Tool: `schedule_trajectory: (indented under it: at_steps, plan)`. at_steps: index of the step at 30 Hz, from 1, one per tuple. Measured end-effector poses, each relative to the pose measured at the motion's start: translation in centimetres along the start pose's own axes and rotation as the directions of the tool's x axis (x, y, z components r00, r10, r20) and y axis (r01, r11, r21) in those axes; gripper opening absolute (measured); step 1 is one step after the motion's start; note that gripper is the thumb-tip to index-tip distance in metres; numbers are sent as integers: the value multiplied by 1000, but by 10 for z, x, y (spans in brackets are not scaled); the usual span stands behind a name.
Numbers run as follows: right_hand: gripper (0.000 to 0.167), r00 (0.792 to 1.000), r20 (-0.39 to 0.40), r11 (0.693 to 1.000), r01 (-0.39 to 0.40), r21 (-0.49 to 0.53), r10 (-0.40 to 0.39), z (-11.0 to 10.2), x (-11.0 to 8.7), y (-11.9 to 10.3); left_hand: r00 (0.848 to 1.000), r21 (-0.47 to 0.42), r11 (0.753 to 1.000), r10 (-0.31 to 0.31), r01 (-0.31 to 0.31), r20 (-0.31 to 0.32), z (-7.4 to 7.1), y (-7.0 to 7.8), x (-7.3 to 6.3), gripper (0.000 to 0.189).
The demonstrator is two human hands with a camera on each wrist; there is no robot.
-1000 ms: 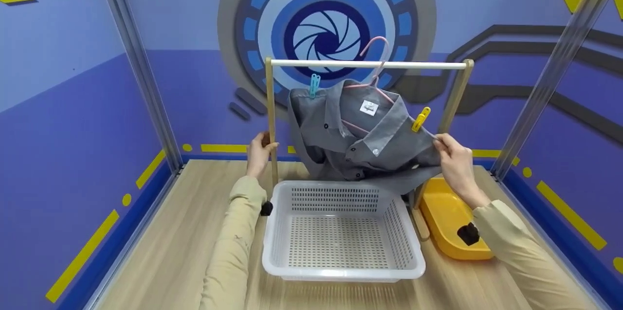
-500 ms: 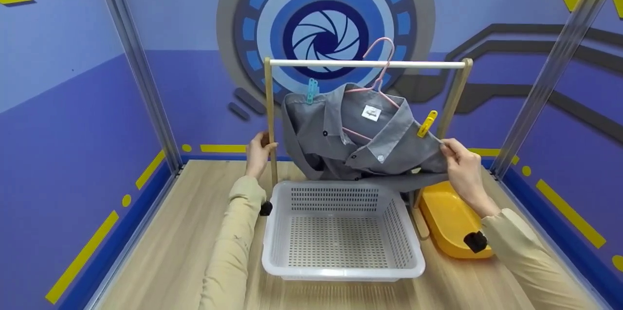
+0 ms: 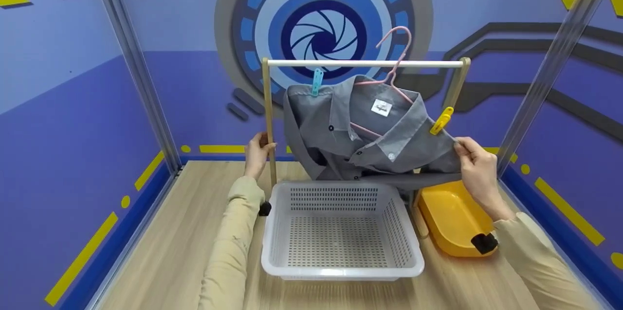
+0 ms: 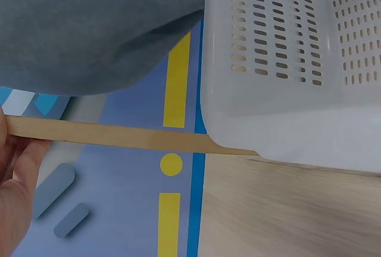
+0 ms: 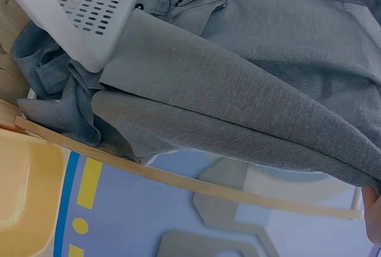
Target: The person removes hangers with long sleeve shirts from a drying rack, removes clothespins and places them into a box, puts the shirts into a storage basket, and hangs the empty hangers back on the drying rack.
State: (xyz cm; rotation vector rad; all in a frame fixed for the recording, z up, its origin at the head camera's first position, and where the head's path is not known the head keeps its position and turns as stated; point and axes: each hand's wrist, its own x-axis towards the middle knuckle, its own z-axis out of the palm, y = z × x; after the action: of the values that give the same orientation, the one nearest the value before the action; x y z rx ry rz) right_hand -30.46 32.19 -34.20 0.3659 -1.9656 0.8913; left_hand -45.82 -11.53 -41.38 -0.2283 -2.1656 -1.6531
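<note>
A grey shirt (image 3: 311, 120) hangs on a pink hanger (image 3: 395, 76), tilted down to the right. The hanger's hook stands above the white rail (image 3: 340, 63) of a small drying rack, its stem overlapping the rail in the head view. A blue clothespin (image 3: 317, 82) and a yellow clothespin (image 3: 442, 121) sit on the shirt's two shoulders. At the shirt's right shoulder, my right hand (image 3: 479, 169) pinches the cloth. My left hand (image 3: 257, 154) grips the rack's left wooden post (image 4: 119, 133). In the right wrist view the sleeve (image 5: 238, 90) stretches from the fingers at the right edge.
In front of the rack stands a white perforated basket (image 3: 343, 272). A yellow tray (image 3: 455, 232) lies right of it, by the rack's right foot. Metal frame posts (image 3: 131, 57) and patterned walls bound the wooden table (image 3: 185, 232).
My right hand has moved right, pulling the shirt and hanger along with it. The hanger's hook has shifted right and risen a little. My left hand has stayed on the post.
</note>
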Motion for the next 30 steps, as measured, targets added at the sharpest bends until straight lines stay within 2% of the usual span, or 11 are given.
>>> schedule_trajectory:
  at_steps: [8,13,19,23,30]
  plan:
    - [11,1000,4,999,13,29,-14,-6,-1,-4,1000,-46,999,-12,12,12,-2,-1,0,24]
    - [12,999,25,999,21,40,-22,-6,-7,-6,1000,-32,999,-23,23,21,-3,-1,-3,24]
    - [13,999,51,999,13,38,-15,-7,-15,-9,1000,11,1000,6,-6,8,-3,-1,-4,21]
    - [14,997,74,998,13,62,-18,-8,-20,-10,1000,5,1000,5,-5,1,-3,-1,-3,21]
    - [16,992,111,993,52,108,-64,-12,-28,-10,1000,2,1000,4,-4,9,-3,2,-2,21]
